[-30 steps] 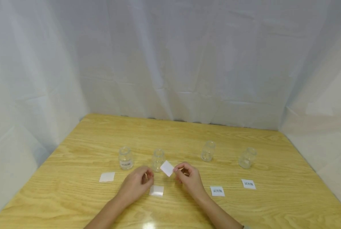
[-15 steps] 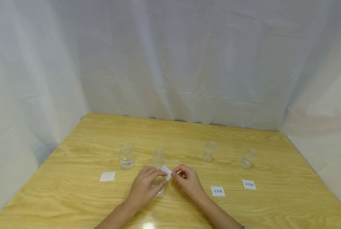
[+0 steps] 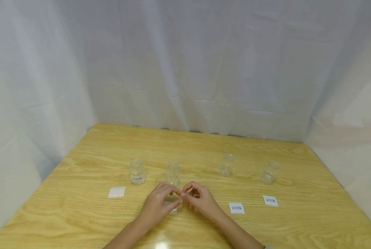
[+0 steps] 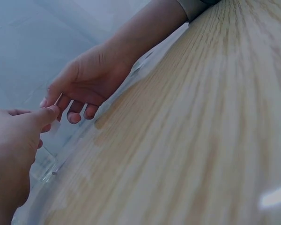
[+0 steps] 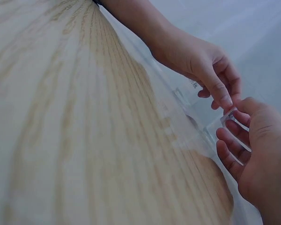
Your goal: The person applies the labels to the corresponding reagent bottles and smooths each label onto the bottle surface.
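Note:
My left hand (image 3: 155,206) and right hand (image 3: 201,201) meet fingertip to fingertip at the middle of the table. Between them they pinch a small white label (image 5: 228,115), thumb and forefinger of each hand at its edge. In the head view the label stands nearly edge-on, mostly hidden by the fingers. Just behind the hands is a clear glass bottle (image 3: 173,172) with no label on its visible side. Beneath my left hand lies a glossy white square (image 3: 174,210), partly covered by the thumb.
At left stands a glass bottle (image 3: 137,173) bearing a printed label, with a blank white square (image 3: 117,192) in front. Farther right are two more glass bottles, one nearer (image 3: 226,165) and one at the far right (image 3: 269,172). Before them lie printed labels (image 3: 236,208) (image 3: 270,200).
My left hand has moved right and up to the label, which only the right hand held before. The label has turned from face-on to nearly edge-on.

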`<state>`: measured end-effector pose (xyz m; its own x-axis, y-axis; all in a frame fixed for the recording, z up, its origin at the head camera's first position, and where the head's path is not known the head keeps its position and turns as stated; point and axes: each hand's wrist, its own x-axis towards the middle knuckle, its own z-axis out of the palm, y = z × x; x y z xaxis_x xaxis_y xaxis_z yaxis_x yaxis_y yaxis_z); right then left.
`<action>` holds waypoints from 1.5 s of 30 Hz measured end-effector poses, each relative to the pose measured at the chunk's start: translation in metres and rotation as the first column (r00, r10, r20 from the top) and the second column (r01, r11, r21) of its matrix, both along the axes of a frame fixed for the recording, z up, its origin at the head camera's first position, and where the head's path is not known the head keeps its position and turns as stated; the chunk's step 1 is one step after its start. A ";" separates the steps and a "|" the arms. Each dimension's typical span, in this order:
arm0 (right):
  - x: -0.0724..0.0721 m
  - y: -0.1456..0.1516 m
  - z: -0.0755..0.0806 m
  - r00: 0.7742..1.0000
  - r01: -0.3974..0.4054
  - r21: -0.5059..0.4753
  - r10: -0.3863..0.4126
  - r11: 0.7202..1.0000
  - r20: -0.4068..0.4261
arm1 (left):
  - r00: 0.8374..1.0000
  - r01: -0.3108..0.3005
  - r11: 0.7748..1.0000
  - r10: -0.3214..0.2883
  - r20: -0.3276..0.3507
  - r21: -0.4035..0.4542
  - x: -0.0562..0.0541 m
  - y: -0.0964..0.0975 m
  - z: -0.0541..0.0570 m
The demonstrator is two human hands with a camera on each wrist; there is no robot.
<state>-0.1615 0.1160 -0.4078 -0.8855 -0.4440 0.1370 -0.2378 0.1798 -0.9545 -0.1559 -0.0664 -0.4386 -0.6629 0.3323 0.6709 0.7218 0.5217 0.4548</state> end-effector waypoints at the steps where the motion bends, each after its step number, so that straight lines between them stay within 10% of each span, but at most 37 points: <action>1: 0.000 0.000 0.000 1.000 -0.006 0.004 0.006 1.000 0.003 | 1.000 -0.002 1.000 0.002 0.009 0.002 0.000 0.000 0.000; 18: 0.000 -0.003 0.003 0.999 -0.008 0.010 0.007 1.000 0.040 | 0.990 -0.037 0.999 0.031 0.140 0.038 0.003 0.001 0.003; 21: 0.001 -0.004 0.003 0.999 0.028 0.006 -0.028 1.000 0.027 | 0.954 -0.068 0.992 0.034 0.297 0.104 0.004 0.001 0.005; 25: 0.001 -0.004 0.005 0.987 0.159 -0.050 -0.160 0.986 -0.009 | 0.851 -0.145 0.949 -0.024 0.524 0.279 0.003 0.001 0.008; 31: -0.001 -0.005 0.006 0.971 0.230 -0.088 -0.234 0.969 -0.040 | 0.764 -0.219 0.880 -0.113 0.635 0.421 0.001 0.002 0.011; 36: 0.000 -0.004 0.005 0.979 0.199 -0.063 -0.201 0.978 -0.031 | 0.745 -0.241 0.862 -0.130 0.654 0.446 0.002 0.004 0.014; 45: -0.001 -0.004 0.002 0.974 0.193 -0.030 -0.195 0.981 -0.111 | 0.766 -0.254 0.888 -0.056 0.640 0.383 0.000 0.002 0.011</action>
